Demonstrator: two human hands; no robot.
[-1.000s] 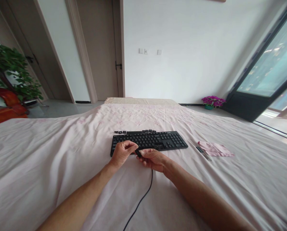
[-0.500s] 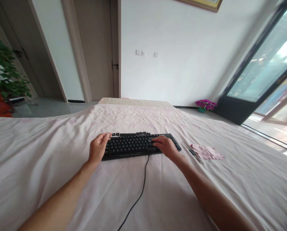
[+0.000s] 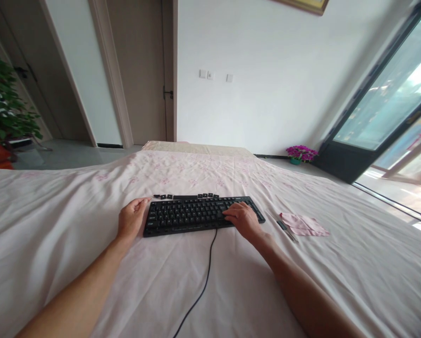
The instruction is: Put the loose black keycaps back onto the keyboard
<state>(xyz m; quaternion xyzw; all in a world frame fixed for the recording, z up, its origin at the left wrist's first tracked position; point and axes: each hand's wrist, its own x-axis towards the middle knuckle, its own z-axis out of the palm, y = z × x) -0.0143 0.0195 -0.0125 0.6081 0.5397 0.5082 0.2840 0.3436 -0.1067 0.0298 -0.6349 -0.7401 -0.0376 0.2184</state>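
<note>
A black keyboard (image 3: 185, 213) lies on the pale bedsheet, its cable running toward me. Beside its left end is my left hand (image 3: 131, 219), apart from it, the thumb and fingers drawn together. Whatever those fingertips hold, if anything, is too small to make out. My right hand (image 3: 244, 218) rests over the right part of the keyboard, fingers stretched along the keys and hiding some of them. Behind the keyboard's far edge sits a row of loose black keycaps (image 3: 205, 195), with a long black spacebar-like piece (image 3: 185, 197) among them.
To the right lie a pink cloth (image 3: 304, 224) and a slim tool with a dark end (image 3: 286, 230). The black cable (image 3: 205, 281) crosses the sheet (image 3: 253, 291) in front. A potted purple flower (image 3: 300, 154) stands on the floor beyond.
My left hand has drawn back to the left, off the keyboard's corner, uncovering a small black piece at the row's left end. My right hand has shifted slightly and its fingers lie flatter.
</note>
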